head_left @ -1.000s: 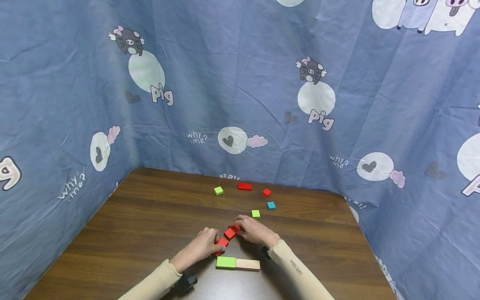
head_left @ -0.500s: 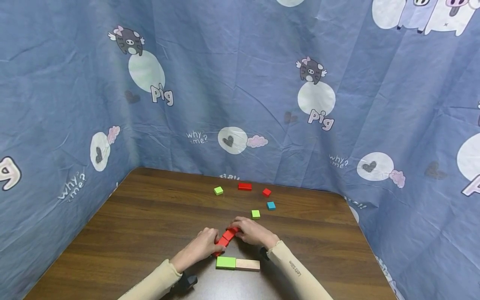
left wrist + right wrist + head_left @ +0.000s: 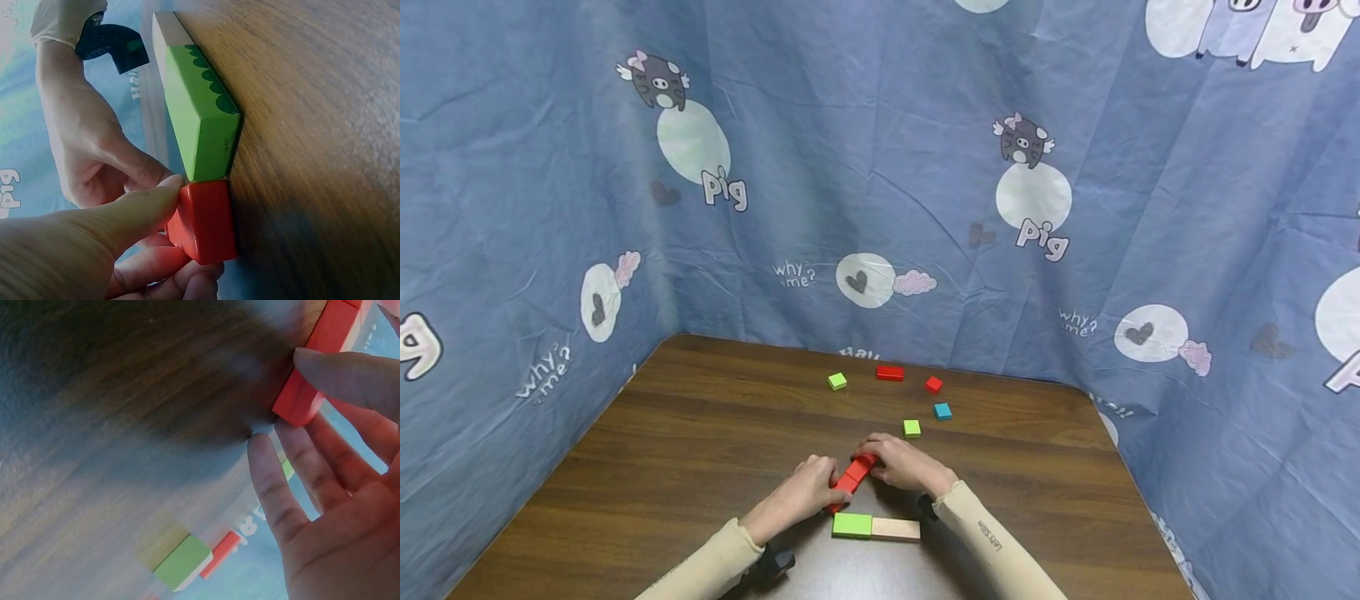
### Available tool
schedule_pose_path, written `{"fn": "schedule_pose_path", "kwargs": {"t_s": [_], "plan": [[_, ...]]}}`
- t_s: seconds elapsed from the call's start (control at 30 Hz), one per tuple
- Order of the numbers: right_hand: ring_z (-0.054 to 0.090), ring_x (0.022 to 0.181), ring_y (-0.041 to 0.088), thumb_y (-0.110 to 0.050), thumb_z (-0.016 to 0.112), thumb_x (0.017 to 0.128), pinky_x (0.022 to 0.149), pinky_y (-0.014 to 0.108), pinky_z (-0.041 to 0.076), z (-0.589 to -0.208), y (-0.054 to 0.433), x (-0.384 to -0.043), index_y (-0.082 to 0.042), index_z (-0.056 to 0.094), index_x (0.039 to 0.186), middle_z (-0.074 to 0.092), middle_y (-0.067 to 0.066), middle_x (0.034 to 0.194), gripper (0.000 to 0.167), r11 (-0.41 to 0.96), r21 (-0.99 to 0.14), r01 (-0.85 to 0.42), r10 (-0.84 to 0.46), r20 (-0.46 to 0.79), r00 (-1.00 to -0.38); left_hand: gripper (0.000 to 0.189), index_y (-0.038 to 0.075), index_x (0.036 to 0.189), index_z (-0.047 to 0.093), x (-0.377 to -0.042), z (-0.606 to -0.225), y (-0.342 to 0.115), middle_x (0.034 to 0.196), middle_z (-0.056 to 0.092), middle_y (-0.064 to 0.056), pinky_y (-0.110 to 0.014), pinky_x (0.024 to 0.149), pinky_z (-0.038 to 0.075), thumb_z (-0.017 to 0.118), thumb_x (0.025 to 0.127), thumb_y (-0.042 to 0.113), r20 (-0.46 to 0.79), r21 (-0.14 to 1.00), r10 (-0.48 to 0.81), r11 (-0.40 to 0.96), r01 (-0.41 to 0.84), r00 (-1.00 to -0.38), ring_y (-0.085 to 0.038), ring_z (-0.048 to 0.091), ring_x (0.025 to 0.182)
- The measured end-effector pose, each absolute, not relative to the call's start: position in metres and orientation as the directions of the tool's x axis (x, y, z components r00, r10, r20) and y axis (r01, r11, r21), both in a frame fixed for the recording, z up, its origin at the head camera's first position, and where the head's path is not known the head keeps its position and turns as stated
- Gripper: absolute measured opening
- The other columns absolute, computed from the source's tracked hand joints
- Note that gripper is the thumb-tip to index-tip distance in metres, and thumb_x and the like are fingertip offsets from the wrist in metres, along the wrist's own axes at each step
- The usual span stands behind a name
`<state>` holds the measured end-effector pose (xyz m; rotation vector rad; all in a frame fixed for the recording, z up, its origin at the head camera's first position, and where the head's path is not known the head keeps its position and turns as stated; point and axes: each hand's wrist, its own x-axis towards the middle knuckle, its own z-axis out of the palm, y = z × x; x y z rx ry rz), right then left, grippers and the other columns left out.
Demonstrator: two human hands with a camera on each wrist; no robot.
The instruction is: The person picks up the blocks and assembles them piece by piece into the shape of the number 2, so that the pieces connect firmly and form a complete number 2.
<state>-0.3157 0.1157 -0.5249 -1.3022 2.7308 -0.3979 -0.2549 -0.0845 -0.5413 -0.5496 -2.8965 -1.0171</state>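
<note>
Two red blocks lie end to end in a slanted line on the wooden table, their ends meeting. My left hand pinches the nearer red block between thumb and fingers. At the other end my right hand grips the farther red block, thumb on one long side and fingers around its end. Just in front of the pair, a green block sits against a natural wood block. Dark green scallops run along one edge of that green block in the left wrist view.
Toward the back of the table are small loose blocks: light green, long red, small red and blue. Another light green block lies just beyond my right hand. A blue pig-print curtain hangs behind.
My right hand has moved slightly toward the left hand, sliding the farther red block in. The gap and offset between the two red blocks have closed. My left hand has stayed put.
</note>
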Motion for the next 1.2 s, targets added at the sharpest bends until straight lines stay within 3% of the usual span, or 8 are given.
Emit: {"fn": "schedule_pose_path", "kwargs": {"t_s": [0.3, 0.47, 0.7, 1.2], "plan": [[0.057, 0.108, 0.01, -0.003, 0.07, 0.084, 0.095, 0.028, 0.047, -0.526, 0.118, -0.319, -0.011, 0.057, 0.131, 0.06, 0.002, 0.122, 0.05, 0.611, -0.312, -0.727, -0.757, 0.036, -0.652, 0.032, 0.008, 0.065, 0.054, -0.256, -0.541, -0.084, 0.057, 0.041, 0.009, -0.021, 0.044, 0.027, 0.083, 0.071, 0.021, 0.118, 0.618, 0.31, 0.721, 0.314, -0.943, -0.006, 0.037, 0.05], [0.056, 0.113, 0.012, -0.006, 0.069, 0.084, 0.097, 0.03, 0.046, -0.524, 0.122, -0.321, -0.012, 0.056, 0.133, 0.061, 0.001, 0.124, 0.051, 0.612, -0.324, -0.721, -0.749, 0.054, -0.66, 0.031, 0.007, 0.066, 0.055, -0.255, -0.54, -0.084, 0.057, 0.042, 0.008, -0.021, 0.044, 0.028, 0.083, 0.072, 0.02, 0.113, 0.625, 0.312, 0.715, 0.312, -0.943, -0.006, 0.037, 0.05], [0.05, 0.127, 0.02, -0.01, 0.067, 0.086, 0.101, 0.038, 0.044, -0.519, 0.134, -0.322, -0.012, 0.054, 0.136, 0.056, 0.003, 0.134, 0.051, 0.64, -0.378, -0.669, -0.703, 0.061, -0.708, 0.029, 0.006, 0.066, 0.056, -0.252, -0.54, -0.083, 0.057, 0.043, 0.008, -0.022, 0.046, 0.027, 0.083, 0.071, 0.019, 0.133, 0.614, 0.308, 0.72, 0.322, -0.942, -0.007, 0.036, 0.051], [0.048, 0.128, 0.03, -0.007, 0.066, 0.086, 0.102, 0.048, 0.041, -0.518, 0.172, -0.34, -0.006, 0.054, 0.133, 0.055, 0.012, 0.133, 0.049, 0.694, -0.444, -0.567, -0.581, 0.119, -0.805, 0.032, 0.008, 0.065, 0.054, -0.252, -0.541, -0.083, 0.057, 0.041, 0.009, -0.02, 0.046, 0.026, 0.083, 0.071, 0.019, 0.141, 0.617, 0.308, 0.716, 0.327, -0.941, -0.006, 0.035, 0.051]]}}
